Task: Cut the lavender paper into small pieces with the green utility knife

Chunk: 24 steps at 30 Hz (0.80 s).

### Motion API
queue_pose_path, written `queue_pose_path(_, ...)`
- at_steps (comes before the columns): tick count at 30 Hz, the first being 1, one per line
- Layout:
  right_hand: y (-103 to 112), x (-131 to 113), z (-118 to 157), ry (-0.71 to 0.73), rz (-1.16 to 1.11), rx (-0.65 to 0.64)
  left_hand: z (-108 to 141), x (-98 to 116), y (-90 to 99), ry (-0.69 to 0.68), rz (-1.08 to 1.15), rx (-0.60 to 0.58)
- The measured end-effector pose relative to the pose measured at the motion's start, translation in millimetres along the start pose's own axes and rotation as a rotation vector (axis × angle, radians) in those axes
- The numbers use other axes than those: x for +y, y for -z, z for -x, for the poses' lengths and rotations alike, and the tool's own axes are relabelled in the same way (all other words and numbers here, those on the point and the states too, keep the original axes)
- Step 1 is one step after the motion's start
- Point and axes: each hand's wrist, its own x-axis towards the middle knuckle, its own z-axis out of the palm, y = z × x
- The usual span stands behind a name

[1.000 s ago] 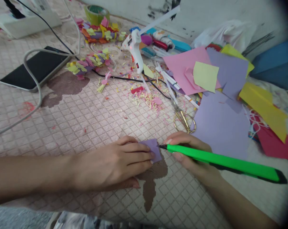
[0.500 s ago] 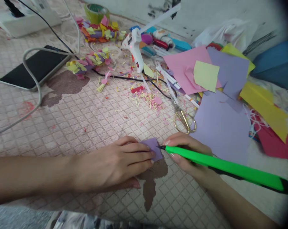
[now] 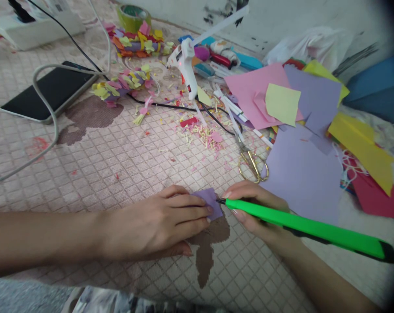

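One small piece of purple paper [image 3: 210,195] lies on the checked tablecloth [image 3: 145,169], overlapping the top of a brown patch. The left hand [image 3: 161,221] reaches in palm down, its fingers stretched out side by side and their tips resting on the paper; the thumb lies lower, apart from it. The right hand [image 3: 265,195] pinches one green cutter [image 3: 308,228] between thumb and forefinger near its dark tip, which meets the paper's right edge; the cutter's body slants back over that hand.

Just beyond the right hand lies one pair of gold-handled scissors [image 3: 254,164]. To its right are at least two large purple sheets [image 3: 301,174], one pink sheet [image 3: 245,89] and one pale yellow square [image 3: 282,104] on top. Farther back stand one white glue gun [image 3: 188,69], two flower-covered pieces [image 3: 121,86] and one tape roll [image 3: 134,21]. One dark tablet [image 3: 50,95] lies at the left.
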Motion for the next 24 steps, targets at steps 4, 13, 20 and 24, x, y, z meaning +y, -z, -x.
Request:
queue_pose_path(4, -1, -1, -1, 0.014, -0.006, -0.010, 1, 0, 0.8, 0.014, 0.014, -0.018)
queue_pose_path(13, 2, 7, 5, -0.003, -0.097, 0.000, 0, 1, 0.1, 0.021, 0.021, -0.013)
queue_pose_path(20, 2, 9, 7, -0.010, -0.095, 0.011, -1, 1, 0.7, 0.016, 0.008, -0.019)
queue_pose_path(24, 0, 2, 2, 0.006, -0.040, 0.008, -1, 0, 0.8, 0.017, 0.008, -0.030)
